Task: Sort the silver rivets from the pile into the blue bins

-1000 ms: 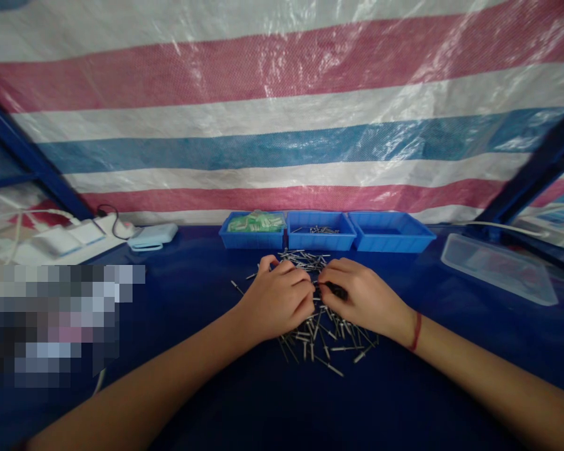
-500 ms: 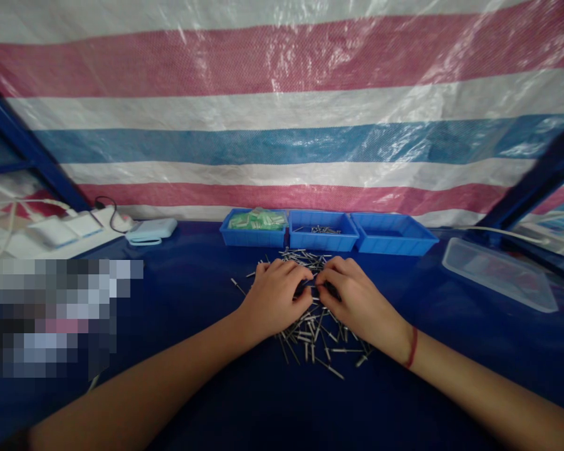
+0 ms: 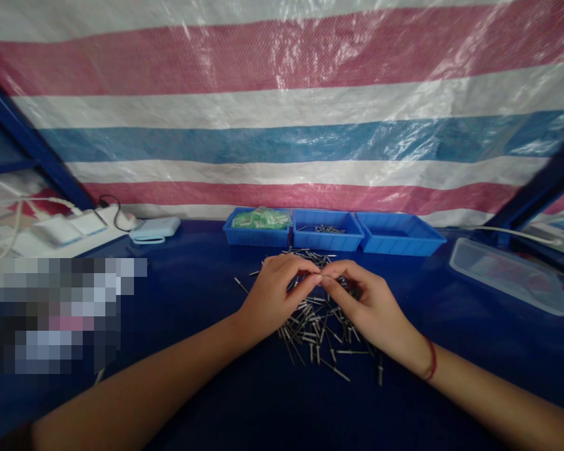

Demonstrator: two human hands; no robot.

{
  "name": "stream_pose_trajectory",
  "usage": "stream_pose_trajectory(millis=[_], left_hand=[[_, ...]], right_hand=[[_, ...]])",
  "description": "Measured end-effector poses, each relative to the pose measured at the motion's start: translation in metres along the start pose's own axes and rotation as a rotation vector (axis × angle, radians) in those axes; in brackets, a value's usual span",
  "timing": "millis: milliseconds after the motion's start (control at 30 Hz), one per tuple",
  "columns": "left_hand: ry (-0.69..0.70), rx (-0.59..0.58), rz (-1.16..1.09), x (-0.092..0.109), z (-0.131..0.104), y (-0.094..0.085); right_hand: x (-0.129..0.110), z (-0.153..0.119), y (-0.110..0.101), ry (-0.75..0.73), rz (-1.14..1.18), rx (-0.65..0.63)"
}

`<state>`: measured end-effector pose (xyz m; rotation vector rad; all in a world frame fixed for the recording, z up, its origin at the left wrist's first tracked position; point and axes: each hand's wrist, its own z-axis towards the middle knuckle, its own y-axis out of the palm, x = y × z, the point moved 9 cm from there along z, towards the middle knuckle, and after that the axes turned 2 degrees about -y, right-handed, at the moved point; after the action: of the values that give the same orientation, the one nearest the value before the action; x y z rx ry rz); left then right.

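A loose pile of metal rivets lies on the dark blue table, partly covered by both hands. Above the pile, my left hand has its thumb and forefinger pinched together. Its fingertips meet those of my right hand, which is pinched too and wears a red cord at the wrist. Whatever sits between the fingertips is too small to make out. One rivet lies apart, below my right hand.
Behind the pile stand three blue bins: one with green-and-white packets, one with some rivets, and an empty one. A clear plastic lid lies right. A light blue case and power strip are left.
Both hands have risen slightly from the pile, and their fingertips have come together in pinches. A rivet now shows below my right hand. The view has shifted slightly.
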<state>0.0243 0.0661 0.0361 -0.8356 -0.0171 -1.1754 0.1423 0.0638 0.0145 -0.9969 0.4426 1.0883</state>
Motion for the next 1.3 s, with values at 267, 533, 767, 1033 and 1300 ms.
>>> stream_pose_trajectory(millis=[267,533,767,1033,1300], left_hand=[[0.06,0.049,-0.063,0.009,0.0,-0.005],[0.009,0.074,-0.088,0.003,0.0,-0.008],[0.005,0.049,-0.071,0.002,-0.001,-0.004],[-0.006,0.013,-0.036,-0.002,0.0,0.002],[-0.017,-0.109,-0.009,-0.005,-0.002,0.014]], right_hand=[[-0.017,-0.002,-0.002,-0.116,-0.107,-0.045],[-0.015,-0.001,-0.003,-0.073,-0.094,-0.025],[-0.009,-0.002,-0.013,-0.041,-0.077,0.078],[-0.019,-0.004,-0.017,-0.161,-0.082,0.138],[-0.044,-0.005,-0.013,-0.344,-0.311,0.053]])
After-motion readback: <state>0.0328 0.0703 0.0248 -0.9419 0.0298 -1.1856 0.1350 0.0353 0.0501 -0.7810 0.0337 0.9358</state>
